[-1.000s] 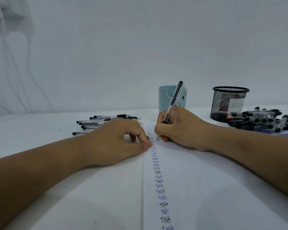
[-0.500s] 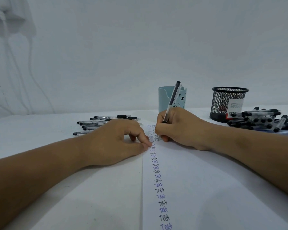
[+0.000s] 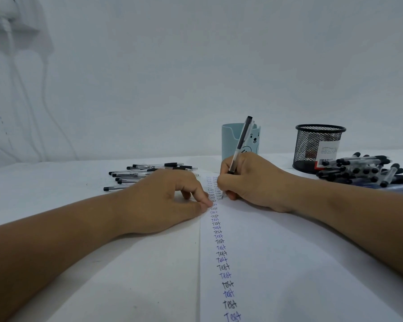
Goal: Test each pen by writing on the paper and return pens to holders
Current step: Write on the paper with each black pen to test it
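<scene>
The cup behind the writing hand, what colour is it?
Pale blue-green cup, with a bear face drawn on it; the head view shows it.

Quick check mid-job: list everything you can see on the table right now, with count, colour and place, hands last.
White paper sheet: one, centre-right, with a column of "Test" words in black and blue ink.
Clear black-capped pen in hand: one, tip on the paper's upper part.
Pale blue bear-print plastic holder: one, behind the writing hand.
Black wire-mesh holder: one, far right, labelled.
Left pile of clear black-capped pens: about ten, lying flat behind the left hand.
Right heap of black-capped pens: count unclear, beside the mesh holder.
Left hand: fingers curled, resting at the paper's left edge.
Right hand: grips the pen.
</scene>
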Motion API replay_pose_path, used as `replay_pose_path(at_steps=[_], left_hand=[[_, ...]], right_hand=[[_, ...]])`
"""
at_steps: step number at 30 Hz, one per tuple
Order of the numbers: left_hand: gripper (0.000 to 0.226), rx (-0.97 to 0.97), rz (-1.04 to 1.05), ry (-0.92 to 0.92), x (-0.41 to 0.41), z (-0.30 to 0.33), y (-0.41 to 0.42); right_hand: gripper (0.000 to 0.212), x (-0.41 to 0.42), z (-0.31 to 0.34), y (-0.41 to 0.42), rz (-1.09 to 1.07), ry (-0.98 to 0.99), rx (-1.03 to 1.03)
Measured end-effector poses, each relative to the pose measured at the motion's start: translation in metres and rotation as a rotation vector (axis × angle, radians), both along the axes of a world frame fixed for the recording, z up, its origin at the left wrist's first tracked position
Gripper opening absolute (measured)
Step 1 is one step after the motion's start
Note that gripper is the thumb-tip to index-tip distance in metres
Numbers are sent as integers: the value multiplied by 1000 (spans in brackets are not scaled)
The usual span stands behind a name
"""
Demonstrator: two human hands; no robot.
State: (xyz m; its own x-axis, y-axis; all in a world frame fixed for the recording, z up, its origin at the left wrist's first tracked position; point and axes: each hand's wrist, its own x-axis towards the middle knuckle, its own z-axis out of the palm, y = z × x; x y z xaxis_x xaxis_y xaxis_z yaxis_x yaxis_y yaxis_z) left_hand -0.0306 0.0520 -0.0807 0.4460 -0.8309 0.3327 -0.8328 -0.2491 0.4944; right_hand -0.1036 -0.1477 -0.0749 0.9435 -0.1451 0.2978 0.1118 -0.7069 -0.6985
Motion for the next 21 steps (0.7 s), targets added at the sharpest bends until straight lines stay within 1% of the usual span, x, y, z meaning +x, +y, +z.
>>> replay_pose_path(at_steps=[4,9,10,12,13,14,15,16,17,19,20,21], left_hand=[[10,-6,-2,-2,-1,0,0],[11,-1,-9,-16,-2,0,1],[12,-3,-11,-16,-2,0,1],[16,-9,-17,-13,-3,1,2],[17,-13,-22,-13,-2,1,2],[17,-16,-25,-13,-2,1,1],[17,-17,-25,-12,-2,0,1],[16,-17,-26,-12,-2,0,1],[15,-17,-25,-15,-2,0,1],[15,-17,-20,-27,-2,0,2],[16,-14,-19,-28,-3,0,2],[16,-10,-21,-31,-3,0,2]], right_hand=[[18,-2,2,3,-7,-16,-43],[19,-2,0,2,-22,-28,-8],[20,-1,-1,1,-21,-38,58],[25,-3,1,1,3,-50,303],[32,-5,2,1,9,-56,389],[43,-7,4,-1,9,-74,388],[52,-9,5,-3,-3,-116,305],[55,-10,6,-5,-27,-164,175],[52,-12,7,-8,-61,-209,31],[35,-16,11,-13,-119,-267,-227],[27,-18,12,-14,-122,-268,-329],[20,-21,14,-15,-107,-252,-379]])
